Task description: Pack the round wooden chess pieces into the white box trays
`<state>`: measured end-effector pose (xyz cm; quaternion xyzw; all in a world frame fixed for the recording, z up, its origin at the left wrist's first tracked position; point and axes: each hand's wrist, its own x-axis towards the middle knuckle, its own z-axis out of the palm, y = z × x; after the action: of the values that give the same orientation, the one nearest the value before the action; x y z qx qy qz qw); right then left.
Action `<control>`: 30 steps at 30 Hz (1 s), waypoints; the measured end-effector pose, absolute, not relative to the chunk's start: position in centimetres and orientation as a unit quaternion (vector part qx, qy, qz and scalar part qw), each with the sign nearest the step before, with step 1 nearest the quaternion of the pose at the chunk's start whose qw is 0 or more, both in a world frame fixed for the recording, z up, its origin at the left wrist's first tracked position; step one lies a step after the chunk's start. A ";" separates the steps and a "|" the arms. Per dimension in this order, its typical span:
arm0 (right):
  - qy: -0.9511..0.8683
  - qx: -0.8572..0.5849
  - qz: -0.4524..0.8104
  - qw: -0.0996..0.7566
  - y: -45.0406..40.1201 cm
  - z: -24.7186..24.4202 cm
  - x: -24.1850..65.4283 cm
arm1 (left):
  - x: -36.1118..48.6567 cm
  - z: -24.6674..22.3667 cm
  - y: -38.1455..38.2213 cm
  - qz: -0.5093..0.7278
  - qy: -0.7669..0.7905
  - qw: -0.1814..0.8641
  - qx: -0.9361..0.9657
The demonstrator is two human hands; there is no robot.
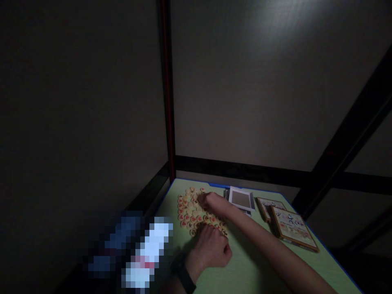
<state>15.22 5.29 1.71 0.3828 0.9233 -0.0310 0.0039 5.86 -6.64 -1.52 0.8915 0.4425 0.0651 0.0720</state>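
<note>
Many round wooden pieces with red or black characters [193, 219] lie close together on the green table [245, 261]. My left hand [211, 245], with a dark band at the wrist, rests at the near edge of the pieces. Its fingers are curled, and their tips are hidden. Reaching in from the right, my right hand [212, 203] is over the far right part of the pieces, fingers bent down onto them. Whether a piece is between its fingertips is too small and dark to tell.
Behind my right forearm is a white open box [241, 199]. Two flat boxes with printed lids [292, 224] lie at the table's right side. Dark walls stand behind and to the left. A blurred bright patch [150, 253] is at lower left.
</note>
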 end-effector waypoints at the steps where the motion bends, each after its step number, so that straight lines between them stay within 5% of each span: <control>1: 0.926 0.376 -0.033 0.002 5.3 1.8 14.8 | 5.9 -1.6 -6.6 0.067 0.444 0.072 0.890; 30: 0.929 0.357 -0.080 -0.055 5.7 0.0 14.4 | 5.8 -2.1 -6.4 0.073 0.449 0.080 0.887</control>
<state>14.43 5.74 0.00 0.3571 0.9290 -0.0798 -0.0550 5.84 -6.45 -2.10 0.8867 0.4494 0.0734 0.0800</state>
